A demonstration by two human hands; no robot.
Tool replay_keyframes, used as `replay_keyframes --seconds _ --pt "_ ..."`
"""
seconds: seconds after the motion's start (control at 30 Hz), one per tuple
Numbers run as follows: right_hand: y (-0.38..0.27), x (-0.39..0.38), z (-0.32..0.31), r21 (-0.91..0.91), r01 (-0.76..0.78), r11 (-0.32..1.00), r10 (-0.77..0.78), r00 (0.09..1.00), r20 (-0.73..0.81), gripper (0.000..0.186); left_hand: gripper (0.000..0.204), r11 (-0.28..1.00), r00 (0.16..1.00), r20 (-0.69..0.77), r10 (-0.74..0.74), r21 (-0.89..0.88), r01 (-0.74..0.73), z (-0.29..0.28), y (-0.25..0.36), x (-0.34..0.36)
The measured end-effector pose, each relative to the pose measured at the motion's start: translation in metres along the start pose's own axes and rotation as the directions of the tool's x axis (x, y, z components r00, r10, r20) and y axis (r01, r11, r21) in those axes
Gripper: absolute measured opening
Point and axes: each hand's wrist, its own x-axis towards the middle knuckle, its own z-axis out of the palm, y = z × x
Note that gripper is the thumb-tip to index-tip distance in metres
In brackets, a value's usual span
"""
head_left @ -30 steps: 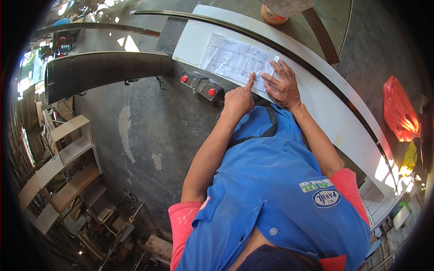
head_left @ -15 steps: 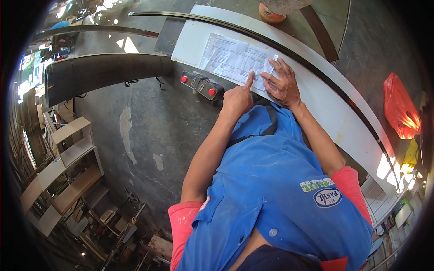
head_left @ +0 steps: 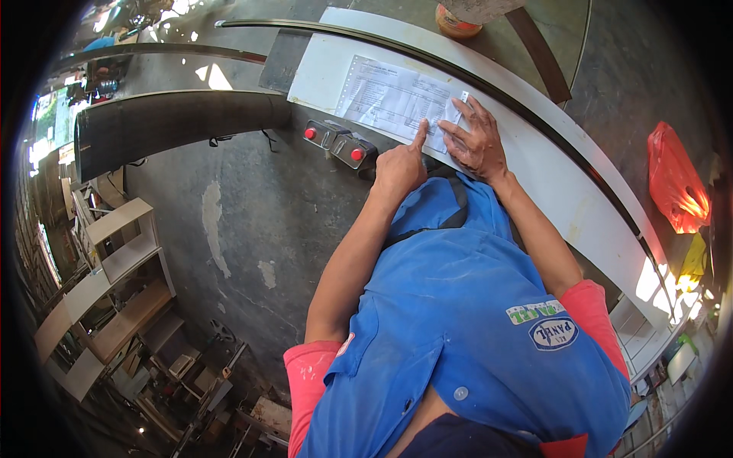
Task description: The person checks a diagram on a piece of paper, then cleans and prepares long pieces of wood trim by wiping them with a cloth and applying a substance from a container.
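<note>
Head view: a printed form on thin white paper (head_left: pixel 397 99) is laid flat on the white bench (head_left: pixel 561 179), its lower edge close to the bench's near side. At the sheet's right end it is pressed by the right hand (head_left: pixel 478 145), whose fingers are spread open and closed on nothing that can be seen. By the left hand (head_left: pixel 398 169), the index finger is pointed at the lower print; its other fingers are curled in, and whether anything is enclosed by them cannot be told.

The far left of the sheet is left unweighted, so it could be lifted by a draught or creased if the palm were dragged. Some print is covered by the fingers, and a line could be misread for that reason. The sheet could also be caught by the long dark rail (head_left: pixel 328 30) if that were knocked towards it.

The paper is pierced by small holes down its left margin (continuous printer stock, seemingly). The bench top is smooth and lightly stained, while the rail is slim, hard-edged and glossy. Below the bench edge, two boxy grey canisters (head_left: pixel 326 137) are topped with round red caps, above a scuffed concrete floor (head_left: pixel 252 191).
</note>
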Motion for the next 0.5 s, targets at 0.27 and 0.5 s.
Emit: replay_keyframes --seconds 0.27,0.5 --pt "0.0006 -0.0006 -0.0001 -0.004 -0.006 1.000 0.006 1.000 -0.004 0.033 0.091 1.000 1.000 -0.011 0.007 0.018 -0.007 0.0025 0.0000 0.0010" --pt "0.0019 -0.0013 0.0006 0.000 -0.009 1.000 0.009 1.000 0.002 0.033 0.089 1.000 0.996 -0.087 0.027 -0.007 -0.028 0.0007 -0.0078 -0.0016"
